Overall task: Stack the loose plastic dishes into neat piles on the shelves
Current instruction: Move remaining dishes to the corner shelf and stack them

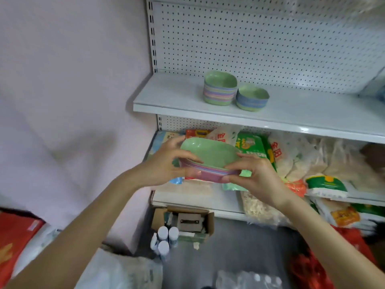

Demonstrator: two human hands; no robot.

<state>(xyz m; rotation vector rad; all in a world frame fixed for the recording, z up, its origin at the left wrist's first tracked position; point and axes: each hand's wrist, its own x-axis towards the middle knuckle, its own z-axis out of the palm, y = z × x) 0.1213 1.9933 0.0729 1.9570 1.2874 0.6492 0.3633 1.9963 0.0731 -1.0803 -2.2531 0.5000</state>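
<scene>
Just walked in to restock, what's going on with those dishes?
A person holds a nested stack of pastel plastic dishes, green one on top, between the left hand and right hand, in front of the food bags. Two piles stand side by side on the upper shelf, the taller pile left of the shorter pile.

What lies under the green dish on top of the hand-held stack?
Under the green dish, coloured rims of nested dishes show: blue, pink, purple. The left hand and right hand grip their ends, covering parts; the base and exact count are hidden.
</scene>
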